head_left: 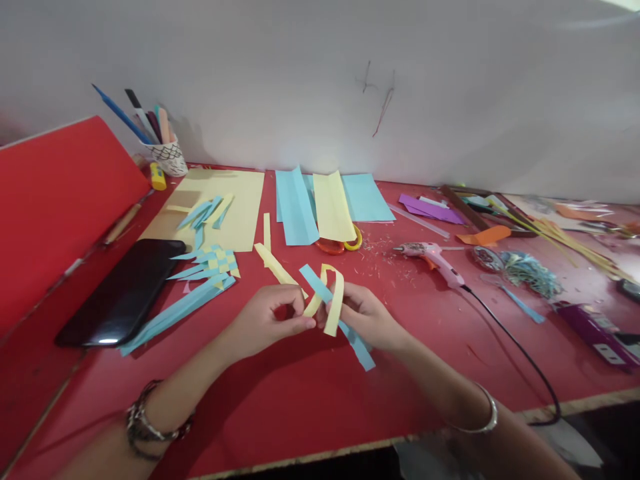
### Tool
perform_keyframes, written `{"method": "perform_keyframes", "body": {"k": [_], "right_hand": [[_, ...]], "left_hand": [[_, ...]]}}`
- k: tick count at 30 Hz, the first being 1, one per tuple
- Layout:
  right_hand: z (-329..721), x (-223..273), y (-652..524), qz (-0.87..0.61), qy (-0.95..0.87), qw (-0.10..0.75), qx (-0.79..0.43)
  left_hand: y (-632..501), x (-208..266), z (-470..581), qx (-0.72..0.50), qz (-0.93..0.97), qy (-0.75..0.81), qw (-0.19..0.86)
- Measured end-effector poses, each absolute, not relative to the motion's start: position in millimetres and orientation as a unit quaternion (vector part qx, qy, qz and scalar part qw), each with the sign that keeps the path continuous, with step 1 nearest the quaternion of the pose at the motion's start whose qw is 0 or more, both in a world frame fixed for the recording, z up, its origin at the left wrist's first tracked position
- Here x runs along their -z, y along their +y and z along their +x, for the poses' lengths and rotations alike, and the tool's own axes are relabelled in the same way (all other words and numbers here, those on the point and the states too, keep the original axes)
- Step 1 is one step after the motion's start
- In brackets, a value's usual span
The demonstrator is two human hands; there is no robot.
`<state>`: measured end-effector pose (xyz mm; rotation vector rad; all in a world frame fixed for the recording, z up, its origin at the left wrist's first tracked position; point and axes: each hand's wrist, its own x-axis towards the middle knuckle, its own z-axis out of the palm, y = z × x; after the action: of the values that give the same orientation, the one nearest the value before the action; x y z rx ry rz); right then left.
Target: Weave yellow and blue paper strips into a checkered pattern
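Note:
Between my hands, above the red table, a yellow paper strip (pixel 338 300) loops over a blue paper strip (pixel 316 283). My left hand (pixel 277 313) pinches the lower left end of the yellow strip between thumb and fingers. My right hand (pixel 363 313) closes on the crossing of the two strips, and the blue strip's tail comes out below it. The right fingertips are partly hidden behind the yellow loop. Just beyond my left hand lies another folded yellow strip (pixel 275 264). A woven blue and yellow paper piece (pixel 215 261) rests left of my hands.
A black phone (pixel 125 293) and long blue strips (pixel 180 313) lie left. Folded paper sheets (pixel 296 207) and scissors (pixel 354 240) are at the back. On the right are a pink glue gun (pixel 433 260), its cable and a purple power strip (pixel 597 333). A pen cup (pixel 170 157) stands back left.

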<state>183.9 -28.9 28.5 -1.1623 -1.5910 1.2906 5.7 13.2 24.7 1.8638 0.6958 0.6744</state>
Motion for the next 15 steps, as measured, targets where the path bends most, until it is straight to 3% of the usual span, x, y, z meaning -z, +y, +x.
{"method": "perform_keyframes", "body": {"k": [5, 15], "right_hand": [[186.4, -26.7, -27.0, -0.472, -0.568, 0.421, -0.527], [193.3, -25.6, -21.2, -0.53, -0.597, 0.465, -0.382]], "left_hand": [[19.3, -27.9, 0.5, -0.244, 0.802, 0.283, 0.466], [35.2, -23.3, -11.8, -0.165, 0.814, 0.318, 0.457]]}}
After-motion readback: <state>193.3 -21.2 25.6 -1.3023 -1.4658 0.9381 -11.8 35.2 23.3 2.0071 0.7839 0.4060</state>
